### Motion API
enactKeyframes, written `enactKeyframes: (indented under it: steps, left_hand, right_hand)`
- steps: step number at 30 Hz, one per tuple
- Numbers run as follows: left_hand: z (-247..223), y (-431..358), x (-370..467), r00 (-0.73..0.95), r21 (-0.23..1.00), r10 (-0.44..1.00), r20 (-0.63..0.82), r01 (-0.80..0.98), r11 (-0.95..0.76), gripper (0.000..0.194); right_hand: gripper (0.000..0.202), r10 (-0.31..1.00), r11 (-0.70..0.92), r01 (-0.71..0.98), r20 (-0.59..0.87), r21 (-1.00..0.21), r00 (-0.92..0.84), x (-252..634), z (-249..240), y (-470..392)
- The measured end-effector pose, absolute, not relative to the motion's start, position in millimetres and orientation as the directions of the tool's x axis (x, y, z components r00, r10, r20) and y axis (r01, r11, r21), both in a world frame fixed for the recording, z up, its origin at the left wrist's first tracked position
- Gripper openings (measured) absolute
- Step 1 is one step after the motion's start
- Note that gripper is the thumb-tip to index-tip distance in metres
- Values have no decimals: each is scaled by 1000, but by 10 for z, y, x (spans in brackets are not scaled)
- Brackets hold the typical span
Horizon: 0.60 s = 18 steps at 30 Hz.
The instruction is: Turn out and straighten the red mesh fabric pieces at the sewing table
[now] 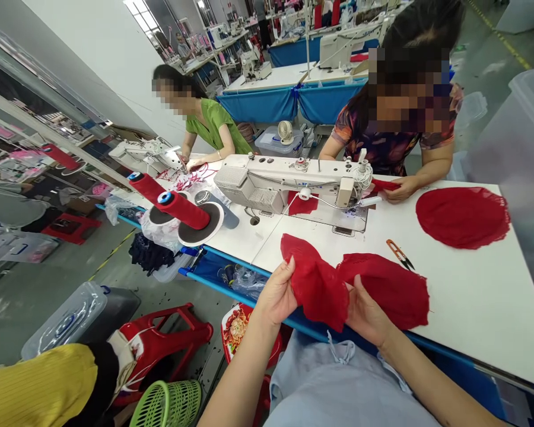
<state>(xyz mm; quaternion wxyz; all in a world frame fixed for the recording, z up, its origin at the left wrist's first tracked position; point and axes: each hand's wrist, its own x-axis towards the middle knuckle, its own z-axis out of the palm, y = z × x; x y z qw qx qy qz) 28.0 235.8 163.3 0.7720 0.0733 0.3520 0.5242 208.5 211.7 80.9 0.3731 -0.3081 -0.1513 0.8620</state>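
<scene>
Between my two hands a piece of red fabric [318, 284] is stretched at the table's near edge. My left hand [279, 293] pinches its left side, thumb on top and fingers beneath. At its right edge my right hand [368, 311] grips it, with part of the fingers behind the cloth. Just right of it, a second red fabric piece [391, 290] lies on the white table [467, 296]. Orange-handled thread snips [399, 254] rest behind that piece. A round red fabric pile [463, 217] lies farther right.
A white sewing machine [293, 178] stands across the table, with a co-worker [391, 130] behind it. Another co-worker in green [216, 127] sits at a machine farther left. Red thread cones [184, 210] stand at the left. Below are a red stool [169, 338] and a green basket [167, 403].
</scene>
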Motion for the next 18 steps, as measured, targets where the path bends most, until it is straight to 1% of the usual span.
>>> enactKeyframes:
  steps: [2, 4, 6, 8, 9, 11, 12, 13, 14, 15, 16, 18]
  left_hand:
    - [1521, 2350, 235, 198, 426, 828, -525, -781, 457, 22]
    - [1375, 2289, 261, 243, 375, 775, -583, -766, 522, 27]
    - [1235, 2202, 340, 311, 349, 718, -623, -711, 610, 28]
    - [1136, 2140, 428, 361, 306, 652, -667, -665, 681, 26]
    - [1107, 2130, 460, 363, 280, 633, -684, -670, 687, 23]
    - [1085, 2155, 486, 324, 232, 632, -704, -736, 636, 20]
    - [1085, 2180, 481, 295, 218, 648, -702, -777, 590, 21]
    - [1089, 2205, 468, 267, 212, 673, -690, -814, 540, 24]
    - [1093, 2224, 452, 248, 209, 697, -673, -840, 501, 27]
    - [1096, 2232, 438, 245, 206, 713, -656, -852, 482, 29]
    - [1097, 2229, 431, 251, 208, 725, -642, -853, 479, 30]
    - [1096, 2194, 446, 266, 228, 738, -620, -839, 494, 33]
  right_hand:
    - [59, 808, -586, -605, -334, -540, -485, 2114, 908, 2131]
    - [55, 836, -540, -603, -291, -588, -465, 2134, 1009, 2158]
    - [51, 832, -543, -576, -302, -611, -465, 2139, 1086, 2204]
    - [44, 817, -573, -565, -358, -594, -452, 2135, 1115, 2266]
    - [39, 811, -584, -574, -387, -574, -438, 2130, 1108, 2297]
    - [26, 801, -596, -603, -435, -530, -411, 2117, 1062, 2341]
    - [23, 799, -597, -619, -446, -511, -403, 2107, 1031, 2348]
    - [26, 796, -599, -630, -450, -494, -404, 2093, 1000, 2343]
    - [34, 791, -605, -636, -451, -479, -413, 2076, 977, 2329]
    - [39, 789, -607, -639, -451, -473, -417, 2056, 963, 2306]
    - [40, 793, -603, -640, -449, -476, -412, 2033, 964, 2279]
    - [32, 811, -578, -640, -448, -506, -377, 1990, 1005, 2230]
